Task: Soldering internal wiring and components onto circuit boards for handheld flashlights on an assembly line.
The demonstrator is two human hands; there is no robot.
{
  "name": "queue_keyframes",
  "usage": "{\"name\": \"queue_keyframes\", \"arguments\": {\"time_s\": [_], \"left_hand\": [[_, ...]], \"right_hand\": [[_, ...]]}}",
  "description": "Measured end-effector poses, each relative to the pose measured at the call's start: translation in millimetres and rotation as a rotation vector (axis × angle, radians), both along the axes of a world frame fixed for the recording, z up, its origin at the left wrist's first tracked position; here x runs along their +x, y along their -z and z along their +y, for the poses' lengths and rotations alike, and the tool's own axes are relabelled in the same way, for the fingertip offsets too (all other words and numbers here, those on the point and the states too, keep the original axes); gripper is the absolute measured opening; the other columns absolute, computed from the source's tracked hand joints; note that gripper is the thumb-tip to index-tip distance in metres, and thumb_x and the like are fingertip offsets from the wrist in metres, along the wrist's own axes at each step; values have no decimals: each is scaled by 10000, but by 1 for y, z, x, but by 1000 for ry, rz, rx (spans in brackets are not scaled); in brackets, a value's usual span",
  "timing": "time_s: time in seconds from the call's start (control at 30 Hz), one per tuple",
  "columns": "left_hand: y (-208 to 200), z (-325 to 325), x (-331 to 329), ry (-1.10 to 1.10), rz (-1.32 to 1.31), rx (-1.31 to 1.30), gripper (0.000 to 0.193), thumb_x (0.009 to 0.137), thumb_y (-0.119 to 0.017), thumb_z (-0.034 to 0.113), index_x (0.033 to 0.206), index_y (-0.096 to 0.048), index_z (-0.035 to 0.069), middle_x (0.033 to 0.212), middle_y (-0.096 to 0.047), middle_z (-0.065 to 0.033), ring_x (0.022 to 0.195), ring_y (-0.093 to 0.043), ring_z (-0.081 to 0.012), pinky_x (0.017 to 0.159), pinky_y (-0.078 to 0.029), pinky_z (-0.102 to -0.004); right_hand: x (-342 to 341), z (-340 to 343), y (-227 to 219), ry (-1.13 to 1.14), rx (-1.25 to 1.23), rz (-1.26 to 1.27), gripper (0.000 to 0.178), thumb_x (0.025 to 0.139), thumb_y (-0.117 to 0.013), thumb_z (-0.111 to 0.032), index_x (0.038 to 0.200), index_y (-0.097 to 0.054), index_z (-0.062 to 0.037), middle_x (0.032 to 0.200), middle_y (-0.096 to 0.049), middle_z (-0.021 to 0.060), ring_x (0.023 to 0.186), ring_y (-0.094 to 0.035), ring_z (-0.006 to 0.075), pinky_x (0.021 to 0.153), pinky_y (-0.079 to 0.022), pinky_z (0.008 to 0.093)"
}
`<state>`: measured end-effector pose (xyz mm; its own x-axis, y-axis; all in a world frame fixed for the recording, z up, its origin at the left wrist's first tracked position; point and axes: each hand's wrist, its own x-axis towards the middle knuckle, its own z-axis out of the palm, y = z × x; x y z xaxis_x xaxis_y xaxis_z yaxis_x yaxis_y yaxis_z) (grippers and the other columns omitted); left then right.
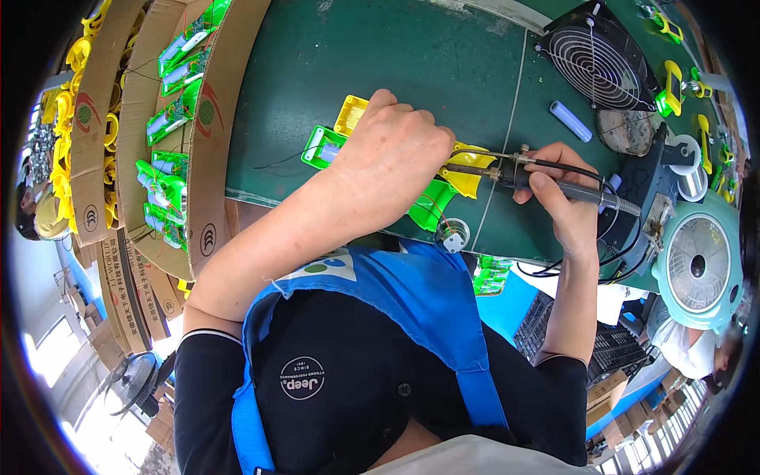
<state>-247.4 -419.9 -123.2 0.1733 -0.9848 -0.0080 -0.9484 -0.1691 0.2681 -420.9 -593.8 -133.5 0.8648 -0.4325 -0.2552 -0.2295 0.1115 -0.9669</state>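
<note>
Pointing a soldering iron [587, 193] across a yellow shell [467, 185]

The yellow shell is lying mid-frame, just right of the left hand [396, 150], whose fingers are curling downward; what they are gripping is hidden and cannot be told. The right hand [564, 204] is closing its fingers round the soldering iron, whose tip is pointing left. A green shell [430, 206] is lying just below, near a small round part [453, 236]. A green tray [315, 147] is showing left of the left hand. On the worktop [317, 63], a blue cylinder [570, 120] is lying at upper right, near a black fan [598, 63]. Upper left, a cardboard box [226, 95] is holding green cases [172, 119].
</note>
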Motion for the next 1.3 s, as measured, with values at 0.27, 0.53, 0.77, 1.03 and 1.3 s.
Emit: {"name": "queue_keyframes", "arguments": {"time_s": [0.27, 0.53, 0.77, 1.03, 1.3], "left_hand": [[2, 0, -1, 3, -9, -1, 33, 715, -600, 46, 747, -601, 37, 713, -596, -103, 729, -607, -272, 749, -418, -370], [4, 0, -2, -26, 42, -80, 101, 648, -626, 14, 748, -637, 24, 716, -618, -140, 734, -624, -274, 758, -408, -369], [3, 0, -1, -29, -5, -18, 31, 730, -608, 71, 750, -606, 48, 728, -597, -88, 754, -609, -257, 758, -414, -363], [4, 0, -4, -24, -18, -83, 36, 656, -611, 56, 691, -613, 46, 696, -608, -121, 719, -620, -264, 738, -410, -359], [-8, 17, 15, -74, 87, -203, 68, 784, -653, 143, 801, -632, 80, 770, -604, -54, 767, -593, -246, 741, -420, -372]], "right_hand": [[-3, 2, -2, -30, -97, 13, 190, 792, -653, -78, 914, -555, 31, 777, -632, 65, 666, -626, 119, 753, -517, 283], [-34, 16, 20, 203, -172, -247, 300, 856, -636, -226, 966, -492, 13, 720, -646, 124, 722, -647, 182, 1009, -399, 450], [-8, 60, 36, 237, -294, -448, 364, 888, -634, -180, 1120, -406, -16, 1017, -547, 163, 865, -662, 245, 769, -509, 314], [11, 75, 53, 194, -397, -496, 307, 909, -601, -122, 1107, -409, 12, 985, -531, 155, 803, -657, 201, 702, -532, 280], [12, 73, 48, 236, -275, -455, 307, 918, -587, -139, 1116, -388, -13, 984, -575, 164, 824, -658, 220, 753, -524, 319]]}}
